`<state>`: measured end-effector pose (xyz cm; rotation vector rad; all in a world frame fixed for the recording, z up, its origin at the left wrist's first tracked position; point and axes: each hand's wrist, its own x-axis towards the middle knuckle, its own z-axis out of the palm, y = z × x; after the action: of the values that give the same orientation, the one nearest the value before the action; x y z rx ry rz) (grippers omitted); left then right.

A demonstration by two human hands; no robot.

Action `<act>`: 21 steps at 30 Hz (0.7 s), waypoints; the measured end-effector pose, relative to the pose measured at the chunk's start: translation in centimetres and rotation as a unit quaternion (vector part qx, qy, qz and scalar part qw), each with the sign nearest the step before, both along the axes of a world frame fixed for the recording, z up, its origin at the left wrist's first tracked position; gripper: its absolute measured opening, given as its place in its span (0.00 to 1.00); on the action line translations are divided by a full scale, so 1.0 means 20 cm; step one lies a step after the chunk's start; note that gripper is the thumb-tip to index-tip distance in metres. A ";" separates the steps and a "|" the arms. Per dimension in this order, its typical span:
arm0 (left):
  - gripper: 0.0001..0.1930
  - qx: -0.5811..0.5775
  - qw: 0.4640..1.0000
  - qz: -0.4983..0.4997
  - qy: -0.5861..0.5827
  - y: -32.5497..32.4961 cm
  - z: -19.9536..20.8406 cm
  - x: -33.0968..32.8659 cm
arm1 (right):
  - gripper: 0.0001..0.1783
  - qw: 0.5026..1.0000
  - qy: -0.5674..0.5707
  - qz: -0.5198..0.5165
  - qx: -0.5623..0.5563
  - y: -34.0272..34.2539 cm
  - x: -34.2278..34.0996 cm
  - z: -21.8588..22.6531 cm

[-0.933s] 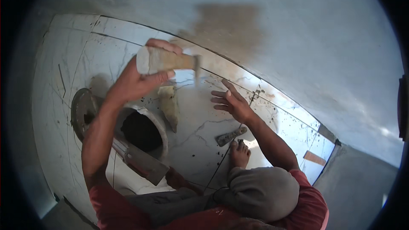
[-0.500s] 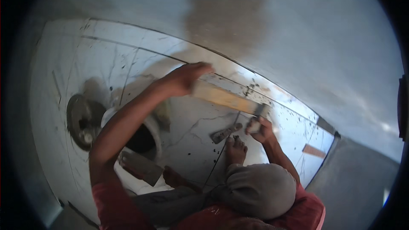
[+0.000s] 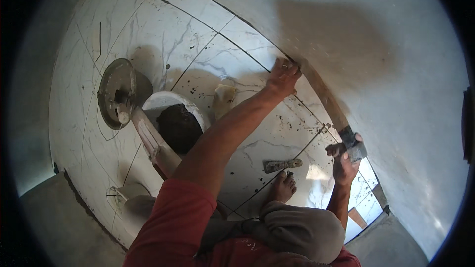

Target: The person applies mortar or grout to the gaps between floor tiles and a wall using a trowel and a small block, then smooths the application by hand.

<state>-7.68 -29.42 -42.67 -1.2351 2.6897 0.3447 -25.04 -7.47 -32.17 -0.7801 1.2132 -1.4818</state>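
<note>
A long wooden bar (image 3: pixel 324 94) with a black band near its near end stands against the foot of the wall, tilted along the wall's edge. My right hand (image 3: pixel 346 163) grips the banded, greyish end. At the far end my left hand (image 3: pixel 284 76) has its fingers bent against the bar and the tile edge; its exact hold is partly hidden. A small mortar-smeared scraper (image 3: pixel 282 165) lies on the tiles beside my bare foot (image 3: pixel 283 188). Left of my left forearm stands a white bucket (image 3: pixel 166 100) holding dark wet mortar (image 3: pixel 180 126).
Marbled white tiles (image 3: pixel 198 76) with mortar crumbs cover the floor up to a grey wall (image 3: pixel 405 84). At the left is a round grey basin (image 3: pixel 141 86), with a long pale tool (image 3: pixel 153 143) near it. A brown tile strip (image 3: pixel 357 217) lies at right.
The bar has swung from lying across the floor tiles to leaning along the wall's foot. Both hands moved right with it, and my view shifted.
</note>
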 end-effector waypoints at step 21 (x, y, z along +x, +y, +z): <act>0.07 0.368 0.435 0.145 0.809 0.01 -0.23 -0.06 | 0.21 0.950 0.249 0.185 -0.037 -0.89 0.55 0.01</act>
<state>-8.90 -29.30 -47.24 -0.9745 1.8436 3.7879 -14.05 -25.28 -32.06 -1.4101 1.2875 -1.0543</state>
